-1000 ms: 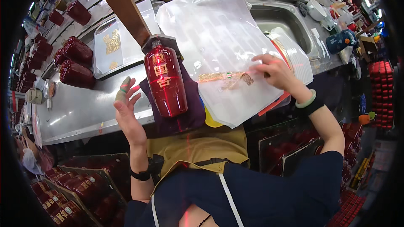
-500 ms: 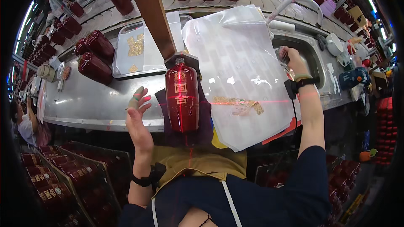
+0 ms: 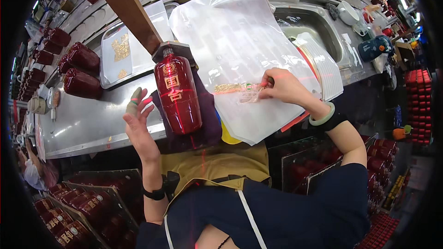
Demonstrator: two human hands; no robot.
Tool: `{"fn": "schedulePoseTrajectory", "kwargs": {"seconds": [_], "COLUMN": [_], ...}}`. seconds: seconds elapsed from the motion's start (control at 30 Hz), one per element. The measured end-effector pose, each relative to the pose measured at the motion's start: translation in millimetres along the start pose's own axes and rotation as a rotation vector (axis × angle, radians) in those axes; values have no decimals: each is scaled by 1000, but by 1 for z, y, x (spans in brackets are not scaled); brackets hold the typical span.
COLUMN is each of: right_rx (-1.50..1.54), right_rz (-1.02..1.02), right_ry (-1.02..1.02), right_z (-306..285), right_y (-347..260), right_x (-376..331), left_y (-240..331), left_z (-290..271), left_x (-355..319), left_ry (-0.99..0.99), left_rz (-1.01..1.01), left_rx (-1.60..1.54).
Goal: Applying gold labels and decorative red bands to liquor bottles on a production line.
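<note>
Lying on a dark cloth (image 3: 207,129) at the edge of the steel counter (image 3: 87,124), a glossy red bottle (image 3: 177,94) with gold characters is pointing its neck away from the person, under a slanting wooden beam (image 3: 127,7); the left hand (image 3: 138,124) is hovering just beside the bottle's left flank, fingers spread wide and gripping nothing; the right hand (image 3: 286,87) is resting on a stack of clear plastic sheets (image 3: 244,50) to the right of the bottle, its fingertips pinched shut on one end of a gold strip label (image 3: 233,87) that is lying flat on the top sheet; a metal tray (image 3: 110,71) bearing gold labels is sitting behind the bottle; more red bottles (image 3: 80,69) are lying further left along the counter; a steel sink (image 3: 309,23) is sitting beyond the sheets.
</note>
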State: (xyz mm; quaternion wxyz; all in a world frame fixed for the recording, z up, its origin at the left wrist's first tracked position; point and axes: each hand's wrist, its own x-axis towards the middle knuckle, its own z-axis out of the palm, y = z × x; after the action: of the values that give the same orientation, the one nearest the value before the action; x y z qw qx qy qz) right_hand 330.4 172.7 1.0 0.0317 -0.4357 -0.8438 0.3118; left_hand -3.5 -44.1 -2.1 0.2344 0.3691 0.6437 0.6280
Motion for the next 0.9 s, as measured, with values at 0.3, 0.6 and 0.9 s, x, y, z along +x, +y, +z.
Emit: {"fn": "schedulePoseTrajectory", "kwargs": {"seconds": [0.3, 0.6, 0.9], "right_rx": [340, -194, -86], "right_rz": [232, 117, 270], "right_ry": [-133, 205, 113], "right_z": [-19, -35, -79], "right_y": [6, 56, 139], "right_x": [19, 54, 124], "left_y": [-3, -3, 2], "left_z": [-13, -8, -13], "left_x": [-5, -4, -11], "left_ry": [24, 6, 7], "left_rz": [-1, -11, -19], "left_rx": [-53, -39, 2]}}
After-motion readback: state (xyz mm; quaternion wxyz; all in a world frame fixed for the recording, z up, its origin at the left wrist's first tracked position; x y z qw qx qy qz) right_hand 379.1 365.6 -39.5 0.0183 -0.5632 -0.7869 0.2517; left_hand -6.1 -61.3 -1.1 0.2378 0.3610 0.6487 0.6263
